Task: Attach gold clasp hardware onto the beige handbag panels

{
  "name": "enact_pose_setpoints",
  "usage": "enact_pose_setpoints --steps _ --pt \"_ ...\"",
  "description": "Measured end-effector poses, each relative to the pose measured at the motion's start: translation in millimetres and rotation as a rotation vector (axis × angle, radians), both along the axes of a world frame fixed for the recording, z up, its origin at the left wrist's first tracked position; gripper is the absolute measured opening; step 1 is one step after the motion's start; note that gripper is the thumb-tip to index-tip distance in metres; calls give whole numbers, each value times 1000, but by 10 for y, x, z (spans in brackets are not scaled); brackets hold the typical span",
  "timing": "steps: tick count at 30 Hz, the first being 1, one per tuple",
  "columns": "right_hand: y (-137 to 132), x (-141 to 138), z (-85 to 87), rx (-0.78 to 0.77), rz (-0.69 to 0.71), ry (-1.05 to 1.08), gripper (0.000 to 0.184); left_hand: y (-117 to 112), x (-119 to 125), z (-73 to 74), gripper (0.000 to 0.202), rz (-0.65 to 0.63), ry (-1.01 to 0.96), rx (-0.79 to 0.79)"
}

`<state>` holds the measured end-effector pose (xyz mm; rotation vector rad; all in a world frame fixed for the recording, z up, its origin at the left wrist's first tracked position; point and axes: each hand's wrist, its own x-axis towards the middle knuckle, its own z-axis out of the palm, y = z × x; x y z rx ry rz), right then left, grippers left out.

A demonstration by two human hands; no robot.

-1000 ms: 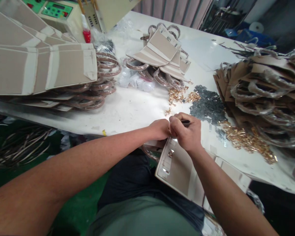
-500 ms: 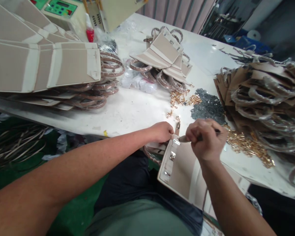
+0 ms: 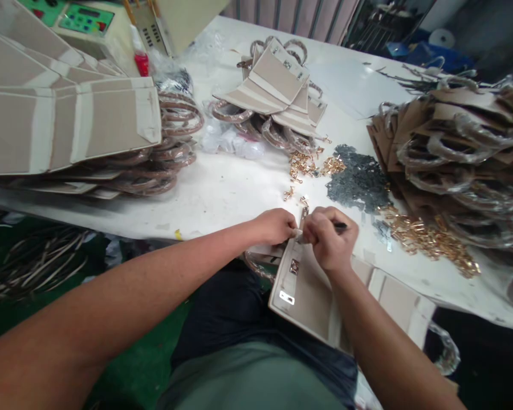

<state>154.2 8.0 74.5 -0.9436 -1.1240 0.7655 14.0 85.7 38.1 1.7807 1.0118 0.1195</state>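
A beige bag panel [image 3: 312, 290] rests over my lap and the table edge, with metal fittings [image 3: 294, 266] along its near-left end. My left hand [image 3: 277, 226] is closed on the panel's far corner, beside a short brown strap with metal hardware [image 3: 304, 215]. My right hand [image 3: 331, 236] is a fist around a slim tool, whose dark end [image 3: 340, 226] shows behind the fingers. The tool's working end is mostly hidden, down at the corner fitting next to my left fingers. A plastic-wrapped handle [image 3: 259, 267] hangs under the panel.
Loose gold fittings [image 3: 431, 245] and a pile of grey metal plates [image 3: 359, 179] lie beyond my right hand. Stacked beige panels [image 3: 111, 117] stand left, more panels [image 3: 277, 80] at the back, and brown wrapped pieces [image 3: 461, 148] at right.
My right hand has moved left and closer to my left hand, with the tool now at the panel's corner fitting. My left hand keeps its hold. The view has shifted slightly.
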Motion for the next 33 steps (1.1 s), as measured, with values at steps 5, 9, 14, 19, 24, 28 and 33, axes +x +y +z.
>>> enact_pose_setpoints --steps 5,9,14,19,24,28,33 --pt "-45 -5 -90 -46 -17 16 42 9 -28 -50 9 4 -16 -21" --pt "-70 -94 -12 -170 -20 -202 39 2 -47 34 13 -35 -17 68" --pt "-162 -21 137 -300 4 -478 39 -72 -101 180 14 -54 -29 196" --pt "-655 630 106 -432 -166 -876 32 -348 -203 368 17 -66 -62 256" --pt "-1237 1109 14 -511 24 -931 30 -704 -249 876 21 -209 -3 533" --pt "-1535 1128 238 -457 13 -719 25 -937 -232 1406 22 -247 -12 776" --pt "-1580 1047 751 -426 -136 -521 29 -1479 -352 2009 31 -19 -391 1095"
